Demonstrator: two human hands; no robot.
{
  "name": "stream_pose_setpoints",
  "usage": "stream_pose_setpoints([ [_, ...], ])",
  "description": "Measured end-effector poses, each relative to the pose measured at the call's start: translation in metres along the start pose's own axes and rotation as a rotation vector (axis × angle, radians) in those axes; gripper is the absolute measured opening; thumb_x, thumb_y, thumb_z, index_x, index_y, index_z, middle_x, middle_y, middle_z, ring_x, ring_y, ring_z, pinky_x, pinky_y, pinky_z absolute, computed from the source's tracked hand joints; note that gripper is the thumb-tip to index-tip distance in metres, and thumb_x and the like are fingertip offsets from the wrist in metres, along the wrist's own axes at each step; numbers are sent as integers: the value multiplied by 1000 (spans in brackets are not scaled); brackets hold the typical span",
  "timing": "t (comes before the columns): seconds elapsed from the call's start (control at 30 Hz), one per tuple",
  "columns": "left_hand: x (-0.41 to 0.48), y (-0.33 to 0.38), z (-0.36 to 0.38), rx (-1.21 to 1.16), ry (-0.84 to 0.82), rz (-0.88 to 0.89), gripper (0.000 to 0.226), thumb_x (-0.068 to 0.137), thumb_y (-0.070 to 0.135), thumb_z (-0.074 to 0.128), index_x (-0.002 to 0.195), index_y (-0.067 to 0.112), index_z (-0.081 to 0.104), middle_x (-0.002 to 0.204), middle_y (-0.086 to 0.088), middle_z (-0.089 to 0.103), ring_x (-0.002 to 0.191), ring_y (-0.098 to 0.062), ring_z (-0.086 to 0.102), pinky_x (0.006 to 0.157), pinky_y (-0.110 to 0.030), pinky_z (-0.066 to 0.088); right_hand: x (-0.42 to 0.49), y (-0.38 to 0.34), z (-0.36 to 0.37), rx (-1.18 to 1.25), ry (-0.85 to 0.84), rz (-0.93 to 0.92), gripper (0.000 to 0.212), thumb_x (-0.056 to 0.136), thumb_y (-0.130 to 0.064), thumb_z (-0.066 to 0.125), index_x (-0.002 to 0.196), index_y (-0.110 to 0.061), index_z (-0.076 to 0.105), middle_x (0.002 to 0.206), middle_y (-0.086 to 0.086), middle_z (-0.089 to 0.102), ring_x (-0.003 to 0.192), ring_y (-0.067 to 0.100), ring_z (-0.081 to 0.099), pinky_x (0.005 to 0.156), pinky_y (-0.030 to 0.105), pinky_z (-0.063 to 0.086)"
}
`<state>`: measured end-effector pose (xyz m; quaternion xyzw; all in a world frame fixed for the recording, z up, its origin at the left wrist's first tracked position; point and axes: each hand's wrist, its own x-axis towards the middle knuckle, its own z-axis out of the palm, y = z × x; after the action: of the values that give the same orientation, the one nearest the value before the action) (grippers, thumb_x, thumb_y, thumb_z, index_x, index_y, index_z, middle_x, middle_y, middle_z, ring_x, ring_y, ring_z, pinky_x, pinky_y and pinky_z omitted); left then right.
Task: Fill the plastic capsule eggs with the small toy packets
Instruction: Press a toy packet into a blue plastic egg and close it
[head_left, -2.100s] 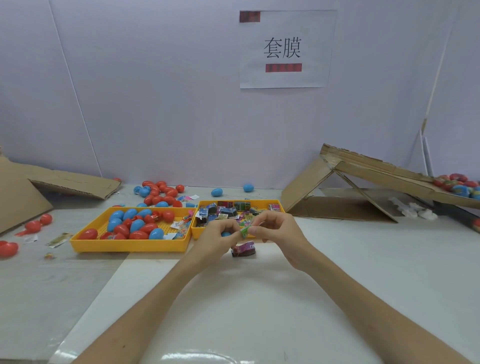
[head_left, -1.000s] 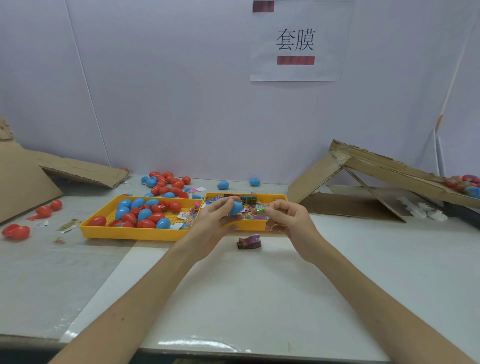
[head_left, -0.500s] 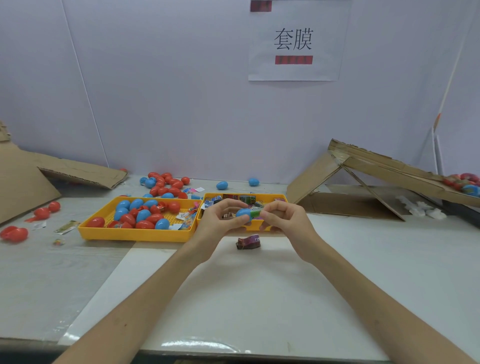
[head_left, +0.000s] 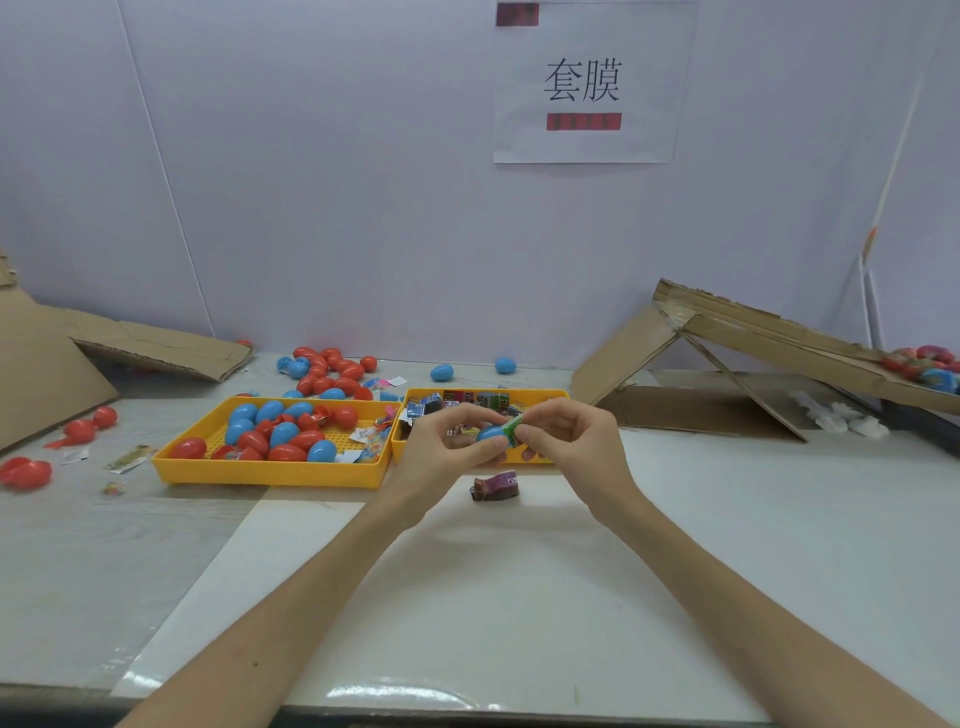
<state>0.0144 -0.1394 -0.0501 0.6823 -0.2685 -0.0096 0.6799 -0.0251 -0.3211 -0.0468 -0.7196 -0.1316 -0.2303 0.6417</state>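
My left hand (head_left: 447, 441) grips a blue capsule egg half (head_left: 491, 432) above the table, just in front of the right yellow tray (head_left: 535, 397) of toy packets. My right hand (head_left: 571, 434) pinches a green toy packet (head_left: 511, 427) against the egg's open side. A purple packet (head_left: 496, 486) lies on the white table below both hands. The left yellow tray (head_left: 270, 473) holds several red and blue eggs.
Loose red and blue eggs (head_left: 327, 369) lie behind the trays and at the far left (head_left: 26, 470). A folded cardboard ramp (head_left: 727, 358) stands at the right, flat cardboard (head_left: 156, 348) at the left. A paper sign (head_left: 589, 83) hangs on the wall.
My left hand lifted the blue egg half and my right hand brought the green packet to it. The hands rose from the table to the tray's front edge.
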Motion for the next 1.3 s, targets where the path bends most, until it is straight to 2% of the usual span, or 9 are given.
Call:
stream_pose_setpoints([
  [0.1,0,0,0,13,-2,0,18,86,11,78,100,21,73,104,-6,73,87,-24,77,72,-31,63,0,0,0,-92,54,-26,15,79,-6,83,85,-17,74,83,-3,74,69,16,66,64,34,55],
  [0.2,-1,0,1,63,-14,9,20,85,11,79,103,16,69,104,-10,72,84,-26,76,74,-32,63,0,-1,0,-217,50,-96,24,79,-12,84,95,-26,72,100,-5,71,76,10,66,70,29,54],
  [0.27,-1,0,1,120,-20,32,22,85,12,80,102,18,69,105,-9,71,84,-26,75,75,-34,63,0,-2,-1,-278,0,-140,21,83,-12,80,95,-28,74,104,-5,69,84,12,67,72,27,52],
  [0.37,0,-1,0,194,-15,59,24,82,12,82,101,21,70,104,-1,69,88,-25,73,79,-42,63,-1,-3,-2,-309,-52,-141,13,87,-15,77,90,-28,77,94,-13,71,88,12,67,72,22,51],
  [0.47,0,-2,-1,234,-17,73,26,80,12,84,100,21,70,102,3,69,90,-22,71,83,-45,62,-2,-3,-1,-310,-73,-131,10,88,-19,76,87,-29,75,86,-18,71,83,7,66,70,16,50],
  [0.63,0,-2,-2,257,-22,75,28,79,12,85,102,18,70,103,0,70,92,-21,71,84,-46,61,-2,-4,0,-347,-91,-139,25,85,-15,78,84,-38,70,85,-19,71,79,6,67,65,14,48],
  [1.0,0,-1,-1,292,10,101,33,77,10,86,99,25,66,102,4,69,93,-14,70,81,-36,62,-2,-5,1,-386,-89,-144,20,85,-13,78,82,-31,69,84,-18,67,80,3,65,65,16,51],
  [1.17,0,-1,0,311,2,102,33,77,11,86,98,26,66,103,2,69,93,-17,70,80,-38,63,-3,-5,2,-378,-79,-138,12,85,-11,78,85,-21,72,85,-12,69,80,5,65,65,17,52],
  [1.3,0,0,-1,310,2,102,31,77,12,86,99,23,66,102,-1,70,92,-20,71,80,-40,63,-2,-5,1,-345,-71,-127,16,84,-10,78,81,-24,71,81,-14,69,79,8,66,64,20,52],
])
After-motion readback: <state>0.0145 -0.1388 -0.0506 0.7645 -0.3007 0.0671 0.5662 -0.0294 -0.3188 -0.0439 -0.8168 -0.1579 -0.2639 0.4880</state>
